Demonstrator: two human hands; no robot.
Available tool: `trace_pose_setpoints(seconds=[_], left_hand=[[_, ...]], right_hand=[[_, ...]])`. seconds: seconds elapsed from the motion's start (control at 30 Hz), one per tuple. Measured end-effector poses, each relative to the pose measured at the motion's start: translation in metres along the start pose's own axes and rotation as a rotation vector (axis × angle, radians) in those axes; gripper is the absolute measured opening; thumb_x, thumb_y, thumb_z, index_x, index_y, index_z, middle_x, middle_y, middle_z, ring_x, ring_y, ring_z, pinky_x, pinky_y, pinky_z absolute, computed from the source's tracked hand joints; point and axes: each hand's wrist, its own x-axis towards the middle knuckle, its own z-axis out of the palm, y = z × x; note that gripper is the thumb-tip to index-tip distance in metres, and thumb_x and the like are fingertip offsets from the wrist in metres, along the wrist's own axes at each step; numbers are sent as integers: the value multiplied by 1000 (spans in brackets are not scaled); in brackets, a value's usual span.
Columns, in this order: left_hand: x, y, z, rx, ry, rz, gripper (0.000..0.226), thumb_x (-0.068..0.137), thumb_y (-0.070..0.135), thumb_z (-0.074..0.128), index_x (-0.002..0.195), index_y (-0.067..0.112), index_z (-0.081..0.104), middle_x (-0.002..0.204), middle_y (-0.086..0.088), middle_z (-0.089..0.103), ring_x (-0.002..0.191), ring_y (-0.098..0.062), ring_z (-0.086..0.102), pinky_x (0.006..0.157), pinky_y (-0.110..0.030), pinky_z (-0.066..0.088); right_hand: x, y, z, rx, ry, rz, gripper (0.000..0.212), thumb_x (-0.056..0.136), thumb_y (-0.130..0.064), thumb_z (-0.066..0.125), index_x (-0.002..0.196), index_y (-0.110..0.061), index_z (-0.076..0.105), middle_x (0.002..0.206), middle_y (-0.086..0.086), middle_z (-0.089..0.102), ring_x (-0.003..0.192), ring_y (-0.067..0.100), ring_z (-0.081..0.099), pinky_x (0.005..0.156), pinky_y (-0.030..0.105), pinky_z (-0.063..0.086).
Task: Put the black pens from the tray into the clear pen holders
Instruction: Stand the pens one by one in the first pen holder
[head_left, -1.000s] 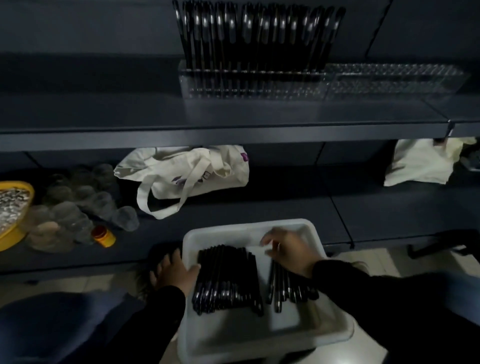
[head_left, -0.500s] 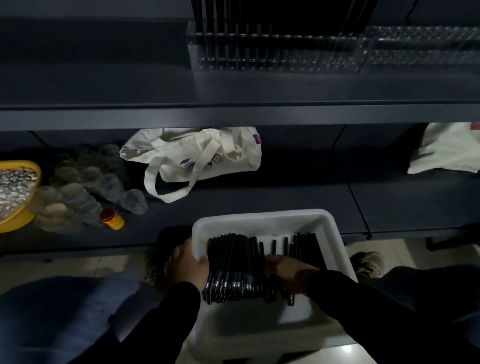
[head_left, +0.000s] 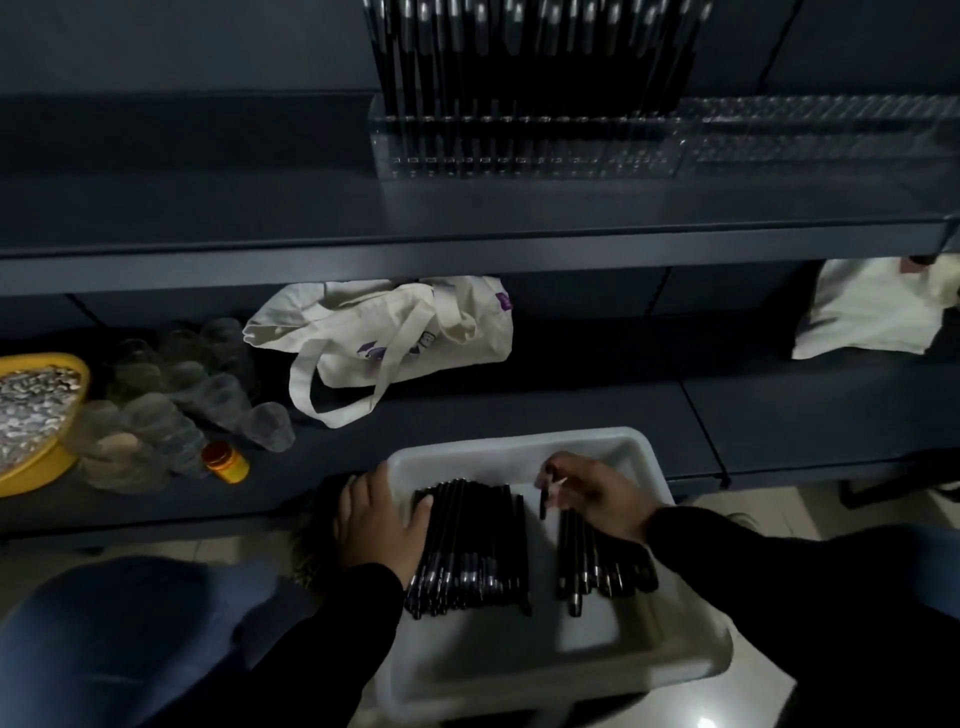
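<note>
The right hand (head_left: 597, 493) has come up off the pens since half a second ago. Back then it lay flat and low on the pile; now it is raised a little, with its fingers curled and pinching one black pen (head_left: 543, 500) near the top end. That pen hangs almost straight up and down, tip toward the tray floor, a bit apart from the others. The wrist bends down, and the black sleeve runs back to the right.

The left hand (head_left: 382, 519) stays where it was, resting over the left rim of the white tray (head_left: 519, 447). Its fingers are spread and fairly straight, and its thumb touches the edge of the big pile of pens (head_left: 467, 545) just to its right.

A small pile of pens (head_left: 597, 566) lies right under the right hand. Both piles lie flat, their long way running from the person toward the shelf.

Far above both hands, on the upper shelf, stand the clear pen holders (head_left: 524, 145). The left one is full of upright pens.
</note>
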Motion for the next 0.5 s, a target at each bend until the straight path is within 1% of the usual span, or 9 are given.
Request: trace_pose_setpoints(seconds=[0.1, 0.13, 0.17, 0.23, 0.27, 0.33, 0.4, 0.5], left_hand=[[-2, 29, -17, -67, 84, 132, 62, 88, 36, 60, 142, 15, 38, 145, -9, 39, 138, -26, 26, 111, -40, 23], [-2, 39, -24, -102, 107, 164, 60, 87, 37, 60, 140, 14, 42, 142, -9, 42, 136, -26, 29, 110, -40, 25], [-2, 48, -31, -138, 133, 193, 61, 86, 43, 57, 137, 13, 45, 139, -8, 45, 135, -26, 32, 109, -40, 27], [0, 65, -47, -201, 183, 248, 70, 79, 56, 44, 132, 11, 51, 134, -8, 50, 130, -27, 39, 107, -39, 29], [2, 72, -55, -222, 209, 285, 73, 77, 58, 40, 130, 10, 54, 131, -9, 52, 128, -28, 42, 106, -39, 31], [7, 85, -69, -242, 270, 373, 69, 77, 54, 40, 124, 7, 58, 125, -10, 57, 122, -31, 47, 103, -39, 34], [15, 99, -86, -274, 341, 444, 63, 78, 49, 42, 121, 6, 60, 119, -10, 60, 117, -31, 51, 101, -42, 38], [33, 124, -117, -341, 439, 505, 56, 79, 42, 47, 119, 5, 60, 117, -12, 59, 114, -24, 47, 96, -47, 44]], right_hand=[[-6, -28, -23, 279, 105, 20, 15, 97, 0, 44, 95, -10, 53, 97, 4, 65, 74, 13, 68, 72, 23, 53], [-9, -37, -30, 336, 133, 15, 14, 97, -1, 44, 95, -11, 53, 97, 5, 66, 73, 14, 68, 70, 24, 54], [-11, -47, -38, 379, 152, 7, 13, 98, -2, 44, 95, -11, 53, 96, 6, 67, 72, 15, 69, 68, 24, 55], [-16, -68, -54, 434, 189, -10, 15, 99, -2, 41, 95, -11, 52, 95, 9, 67, 70, 17, 69, 65, 24, 55], [-19, -79, -62, 468, 206, -21, 16, 99, -1, 40, 95, -11, 52, 93, 10, 67, 68, 18, 68, 64, 24, 56], [-23, -103, -81, 515, 237, -54, 15, 98, -2, 41, 94, -10, 52, 89, 11, 66, 66, 19, 68, 62, 26, 56], [-30, -130, -100, 513, 279, -119, 8, 96, -5, 49, 92, -10, 53, 84, 9, 67, 65, 17, 66, 63, 25, 56], [-38, -173, -130, 449, 416, -265, 8, 92, -8, 57, 86, -11, 52, 76, 6, 62, 61, 12, 62, 61, 22, 54]])
